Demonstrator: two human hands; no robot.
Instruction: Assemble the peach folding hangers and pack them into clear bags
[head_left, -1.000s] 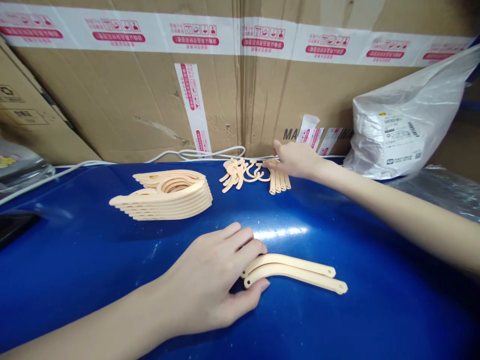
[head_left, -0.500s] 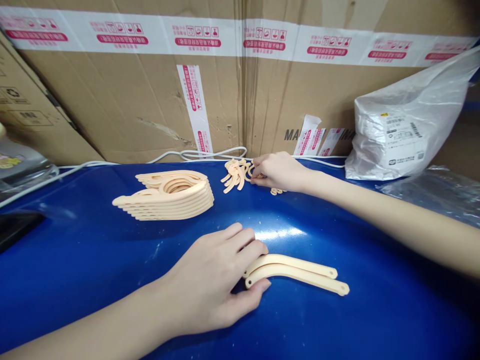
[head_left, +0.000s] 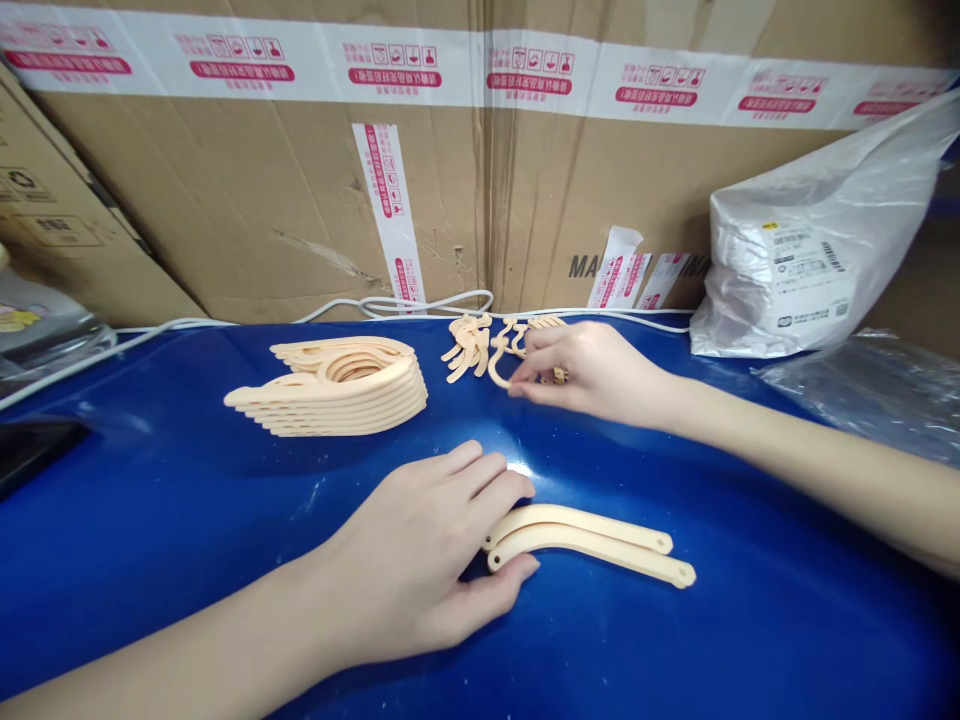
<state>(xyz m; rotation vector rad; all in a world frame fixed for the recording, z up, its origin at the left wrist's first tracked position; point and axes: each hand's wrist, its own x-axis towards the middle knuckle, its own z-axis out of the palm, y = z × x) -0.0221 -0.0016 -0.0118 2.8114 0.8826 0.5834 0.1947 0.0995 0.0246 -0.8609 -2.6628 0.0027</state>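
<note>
Since half a second ago, the right hand (head_left: 600, 370) has drawn slightly nearer, pinching a curved hook (head_left: 496, 370) beside the small cream pieces (head_left: 469, 350). Two curved strips (head_left: 615, 554) lie on the blue counter (head_left: 150, 530), ends between the left hand's (head_left: 442, 550) parted thumb and fingers; whether gripped, I cannot tell.

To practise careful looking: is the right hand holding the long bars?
No, the right hand pinches a curved hook, while the left hand grips the long bars at one end.
</note>
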